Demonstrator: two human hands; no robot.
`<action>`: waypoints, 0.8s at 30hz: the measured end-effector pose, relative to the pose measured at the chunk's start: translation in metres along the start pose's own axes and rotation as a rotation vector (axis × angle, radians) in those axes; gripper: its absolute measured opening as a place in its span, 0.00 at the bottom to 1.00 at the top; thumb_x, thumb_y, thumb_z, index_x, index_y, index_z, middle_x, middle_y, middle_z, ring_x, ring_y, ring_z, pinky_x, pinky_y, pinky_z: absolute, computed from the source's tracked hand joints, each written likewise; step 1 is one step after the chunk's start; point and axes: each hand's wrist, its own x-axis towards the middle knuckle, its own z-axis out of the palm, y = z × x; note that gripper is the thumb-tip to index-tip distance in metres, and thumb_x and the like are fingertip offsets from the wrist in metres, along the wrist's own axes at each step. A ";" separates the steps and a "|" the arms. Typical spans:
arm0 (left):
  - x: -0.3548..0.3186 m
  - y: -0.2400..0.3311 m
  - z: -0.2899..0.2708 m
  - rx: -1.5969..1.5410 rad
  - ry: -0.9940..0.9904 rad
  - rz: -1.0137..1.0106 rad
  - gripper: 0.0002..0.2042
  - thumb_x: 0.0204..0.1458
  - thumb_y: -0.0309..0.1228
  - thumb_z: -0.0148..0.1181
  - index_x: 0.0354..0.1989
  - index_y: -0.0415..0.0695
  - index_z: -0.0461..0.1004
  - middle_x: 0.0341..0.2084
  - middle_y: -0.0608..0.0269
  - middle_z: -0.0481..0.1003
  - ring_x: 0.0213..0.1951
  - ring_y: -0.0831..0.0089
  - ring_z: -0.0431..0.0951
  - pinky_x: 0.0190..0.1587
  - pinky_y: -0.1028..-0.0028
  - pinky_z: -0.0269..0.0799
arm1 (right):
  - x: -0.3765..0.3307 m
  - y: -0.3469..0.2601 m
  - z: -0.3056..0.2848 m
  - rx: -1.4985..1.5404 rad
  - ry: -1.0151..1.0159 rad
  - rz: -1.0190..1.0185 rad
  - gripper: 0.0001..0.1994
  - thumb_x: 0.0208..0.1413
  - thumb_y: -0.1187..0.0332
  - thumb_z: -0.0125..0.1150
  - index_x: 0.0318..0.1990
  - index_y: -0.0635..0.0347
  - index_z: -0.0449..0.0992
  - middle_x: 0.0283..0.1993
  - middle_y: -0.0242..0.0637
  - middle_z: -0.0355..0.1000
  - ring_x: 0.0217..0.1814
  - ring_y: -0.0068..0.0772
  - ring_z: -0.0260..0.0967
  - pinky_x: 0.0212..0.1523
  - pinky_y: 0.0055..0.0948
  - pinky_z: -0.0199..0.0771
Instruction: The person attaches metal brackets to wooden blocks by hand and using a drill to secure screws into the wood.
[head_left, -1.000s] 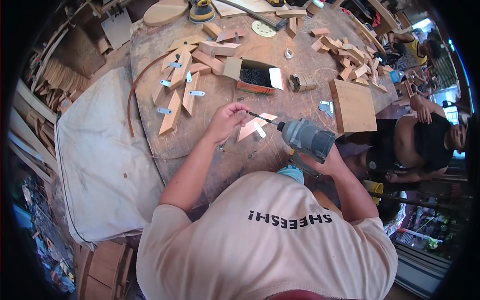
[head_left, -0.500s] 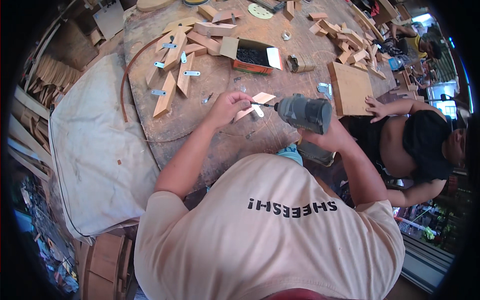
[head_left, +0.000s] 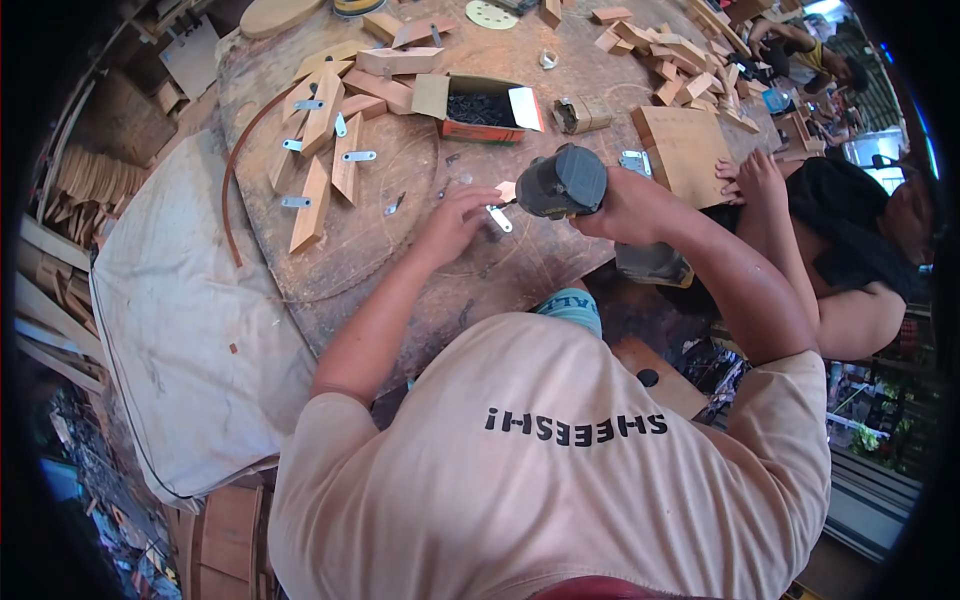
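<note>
My right hand (head_left: 635,210) grips a dark grey cordless drill (head_left: 565,180), held with its nose down over a small wooden block (head_left: 507,190). The drill body covers most of the block and the bit. A small silver metal plate (head_left: 500,219) with holes sticks out from the block toward me. My left hand (head_left: 455,225) has its fingers drawn together at the block, just left of the drill's nose; what lies between the fingertips is hidden. Left of it lie several wooden blocks (head_left: 312,205) with similar metal plates (head_left: 358,156) on them.
An open carton (head_left: 480,133) of dark screws stands beyond my hands, beside a brown packet (head_left: 583,115). More metal plates (head_left: 635,162) lie near a wooden board (head_left: 690,150). A co-worker's hands (head_left: 750,178) are at that board. Wood offcuts (head_left: 685,65) are piled at far right.
The drill has swung left and tipped more upright over the block. My left fingers have shifted from pinching at the bit's tip to beside the block. The co-worker's second hand has come to the board.
</note>
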 end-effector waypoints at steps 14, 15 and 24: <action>-0.001 -0.019 0.004 -0.017 0.039 0.072 0.20 0.47 0.10 0.49 0.47 0.40 0.75 0.51 0.57 0.72 0.56 0.64 0.70 0.56 0.71 0.68 | 0.007 -0.021 -0.009 0.014 -0.031 0.013 0.19 0.46 0.61 0.61 0.45 0.60 0.75 0.37 0.53 0.75 0.42 0.52 0.73 0.43 0.39 0.72; -0.001 -0.019 0.004 -0.038 0.042 0.066 0.20 0.47 0.10 0.49 0.47 0.41 0.75 0.52 0.57 0.72 0.56 0.64 0.70 0.56 0.70 0.69 | 0.007 -0.024 -0.009 0.011 -0.033 0.009 0.19 0.46 0.61 0.61 0.45 0.60 0.75 0.37 0.53 0.75 0.42 0.52 0.73 0.43 0.39 0.72; -0.004 -0.020 0.005 -0.089 0.043 0.056 0.21 0.47 0.09 0.47 0.48 0.41 0.74 0.53 0.56 0.71 0.56 0.64 0.70 0.56 0.70 0.69 | 0.007 -0.031 -0.009 -0.016 -0.047 0.057 0.19 0.46 0.61 0.60 0.45 0.60 0.75 0.36 0.52 0.75 0.41 0.53 0.73 0.42 0.40 0.73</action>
